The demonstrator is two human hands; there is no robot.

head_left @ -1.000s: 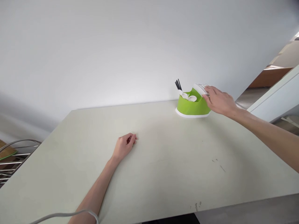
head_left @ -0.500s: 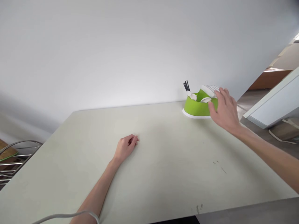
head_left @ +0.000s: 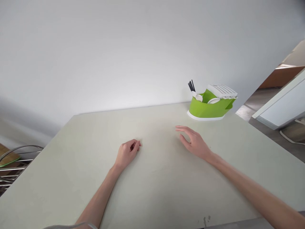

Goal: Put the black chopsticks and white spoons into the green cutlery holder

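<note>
The right hand (head_left: 196, 144) is over the middle-right part of the pale worktop (head_left: 152, 184), its fingers stretched out side by side toward the left and the thumb standing apart below them, with a clear gap and nothing between; whether it touches the surface I cannot tell. The left hand (head_left: 127, 152) lies on the worktop to the left of it, well apart, knuckles up, fingers curled in and the thumb drawn against them, and no object shows in its grasp. Beyond the right hand, near the far right corner, a green holder (head_left: 202, 110) stands upright on a white base (head_left: 206, 119), close to the wall (head_left: 133, 57) and apart from both hands. Thin black sticks (head_left: 191, 86) rise from its left end, a white spoon (head_left: 198, 98) leans just beside them, and another white spoon (head_left: 213, 100) rests at the middle of the opening. A slotted white piece (head_left: 222, 91) sits sloping over the right end of the holder. Dark marks (head_left: 206, 220) spot the front edge of the worktop, a metal rack (head_left: 19, 169) stands off its left side, and a grey cable (head_left: 62, 226) crosses the left forearm at the bottom edge of the view
</note>
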